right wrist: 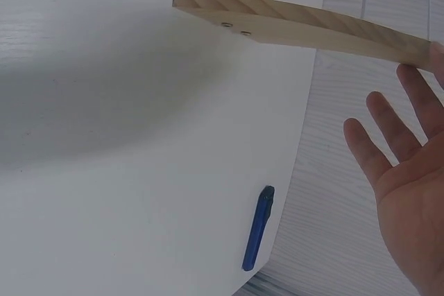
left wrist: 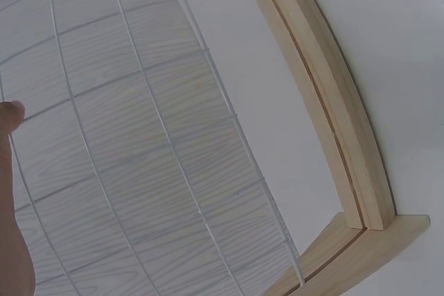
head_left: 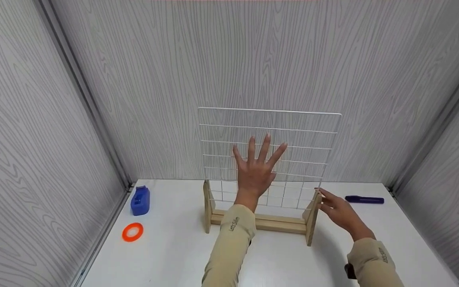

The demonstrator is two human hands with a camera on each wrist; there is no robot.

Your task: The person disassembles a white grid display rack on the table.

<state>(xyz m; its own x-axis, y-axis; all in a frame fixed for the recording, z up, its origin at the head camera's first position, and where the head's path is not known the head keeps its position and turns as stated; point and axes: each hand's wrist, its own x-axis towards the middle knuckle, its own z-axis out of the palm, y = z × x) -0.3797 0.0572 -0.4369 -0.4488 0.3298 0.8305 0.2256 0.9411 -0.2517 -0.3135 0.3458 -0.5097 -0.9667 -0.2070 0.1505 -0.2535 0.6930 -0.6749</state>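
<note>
A white wire grid panel (head_left: 269, 110) stands upright in a wooden stand (head_left: 281, 226), its lower edge between the two side pieces. My left hand (head_left: 255, 175) is spread flat at the middle of the grid, fingers straight and apart, pointing up. Only part of that hand shows at the left edge of the left wrist view. With its fingertips, my right hand (head_left: 340, 213) grips the upper end of the stand's right side piece (right wrist: 305, 22). One finger reaches over that end, while the other fingers extend loosely beside it in the right wrist view.
On the white table (head_left: 173, 255), a blue tape dispenser (head_left: 140, 201) and an orange ring (head_left: 132, 232), like a tape roll, lie to the left. A dark blue pen-shaped object (head_left: 365, 199) lies to the right. Wood-patterned grey walls (head_left: 229, 52) surround the table.
</note>
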